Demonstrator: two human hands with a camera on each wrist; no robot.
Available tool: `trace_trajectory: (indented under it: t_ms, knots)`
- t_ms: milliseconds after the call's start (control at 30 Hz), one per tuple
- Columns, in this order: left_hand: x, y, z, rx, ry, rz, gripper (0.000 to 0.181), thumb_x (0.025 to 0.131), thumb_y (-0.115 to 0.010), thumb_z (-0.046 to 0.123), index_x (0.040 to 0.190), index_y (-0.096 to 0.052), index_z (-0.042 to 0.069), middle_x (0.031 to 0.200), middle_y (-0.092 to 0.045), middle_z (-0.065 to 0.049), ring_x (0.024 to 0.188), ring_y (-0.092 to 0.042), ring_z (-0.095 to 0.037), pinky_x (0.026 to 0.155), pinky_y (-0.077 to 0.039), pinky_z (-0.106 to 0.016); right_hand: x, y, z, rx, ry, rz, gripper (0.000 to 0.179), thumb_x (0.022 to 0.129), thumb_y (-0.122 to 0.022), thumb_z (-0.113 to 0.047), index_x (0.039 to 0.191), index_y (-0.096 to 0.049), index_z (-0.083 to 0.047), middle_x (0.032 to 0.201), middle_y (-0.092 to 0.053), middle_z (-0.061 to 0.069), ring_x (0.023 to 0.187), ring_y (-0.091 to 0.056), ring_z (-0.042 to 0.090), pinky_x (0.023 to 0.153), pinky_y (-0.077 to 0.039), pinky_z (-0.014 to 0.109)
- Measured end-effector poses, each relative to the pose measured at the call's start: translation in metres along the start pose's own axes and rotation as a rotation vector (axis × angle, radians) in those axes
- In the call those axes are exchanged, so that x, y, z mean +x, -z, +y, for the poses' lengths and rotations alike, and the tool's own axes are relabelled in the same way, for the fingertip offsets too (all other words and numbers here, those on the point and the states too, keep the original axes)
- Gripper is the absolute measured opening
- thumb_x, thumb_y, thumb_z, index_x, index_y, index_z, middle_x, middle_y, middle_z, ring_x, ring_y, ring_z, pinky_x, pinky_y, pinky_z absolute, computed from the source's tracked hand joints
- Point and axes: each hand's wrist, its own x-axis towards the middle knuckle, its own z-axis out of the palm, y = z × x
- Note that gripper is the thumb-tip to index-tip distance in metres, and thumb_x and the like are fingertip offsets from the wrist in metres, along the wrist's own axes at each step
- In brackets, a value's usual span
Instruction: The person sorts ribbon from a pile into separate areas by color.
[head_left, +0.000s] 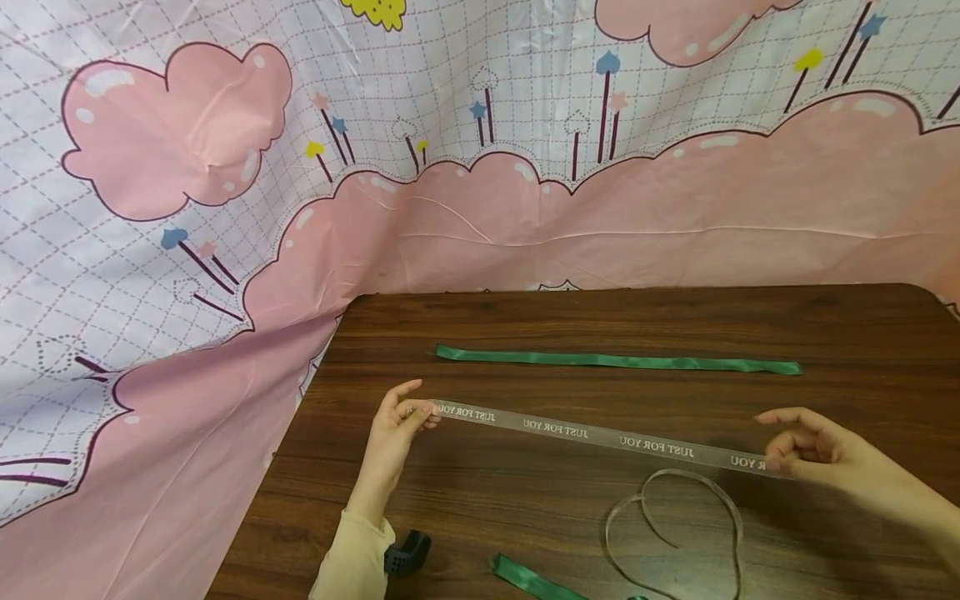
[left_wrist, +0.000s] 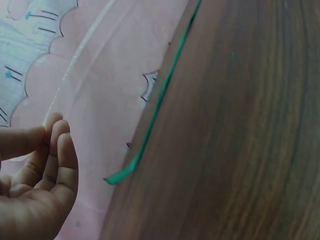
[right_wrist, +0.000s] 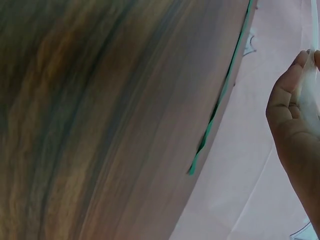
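A sheer ribbon [head_left: 603, 437] printed with white "JUST FOR YOU" lettering, mirrored in the head view, stretches nearly straight above the table. My left hand [head_left: 400, 423] pinches its left end between thumb and forefinger. Toward the other end, my right hand [head_left: 813, 446] pinches it between thumb and fingers; in the right wrist view a sheer tail of the ribbon [right_wrist: 311, 92] lies across that palm. Behind the stretched ribbon, a green satin ribbon [head_left: 615, 360] lies lengthwise on the wooden table [head_left: 525, 517].
A thin brownish ribbon [head_left: 738, 533] lies in loops at the front right. Another green ribbon [head_left: 532, 579] is cut off by the bottom edge of the head view. A black object [head_left: 408, 552] sits beside the left sleeve. A pink cloud-patterned cloth [head_left: 600, 217] hangs behind the table.
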Motion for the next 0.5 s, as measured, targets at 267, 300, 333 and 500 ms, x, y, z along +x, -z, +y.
trace_trajectory:
  t_ms: [267,300,333,500]
  knots:
    - [0.012,0.007,-0.020,0.008,0.053,0.029,0.045,0.094,-0.053,0.006,0.135,-0.036,0.005,0.088,-0.065,0.001,0.082,-0.062,-0.013,0.080,-0.051,-0.025,-0.001,0.023,0.021,-0.081,-0.027,0.055,0.056,0.090,-0.040,0.017,0.136,-0.031,-0.013,0.098,-0.064,-0.002,0.090,-0.063,0.007,0.074,-0.052,0.018]
    - [0.013,0.007,-0.022,0.010,0.053,0.029,0.046,0.094,-0.053,0.007,0.136,-0.036,0.004,0.088,-0.065,0.001,0.082,-0.062,-0.013,0.080,-0.051,-0.025,-0.001,0.026,0.024,-0.086,-0.031,0.059,0.056,0.090,-0.040,0.017,0.136,-0.032,-0.015,0.098,-0.064,-0.003,0.090,-0.063,0.007,0.074,-0.052,0.017]
    - [0.015,0.007,-0.023,0.012,0.051,0.028,0.046,0.094,-0.053,0.007,0.136,-0.035,0.004,0.088,-0.065,0.001,0.082,-0.062,-0.013,0.079,-0.051,-0.025,-0.002,0.028,0.027,-0.087,-0.037,0.063,0.056,0.090,-0.039,0.017,0.135,-0.032,-0.016,0.098,-0.064,-0.003,0.090,-0.063,0.007,0.074,-0.052,0.017]
    - [0.022,0.006,-0.031,0.022,0.056,0.029,0.048,0.094,-0.054,0.008,0.137,-0.034,0.002,0.088,-0.066,0.001,0.080,-0.063,-0.012,0.078,-0.052,-0.025,-0.005,0.039,0.039,-0.079,-0.067,0.094,0.058,0.091,-0.039,0.016,0.132,-0.036,-0.025,0.096,-0.065,-0.007,0.087,-0.064,0.004,0.071,-0.051,0.016]
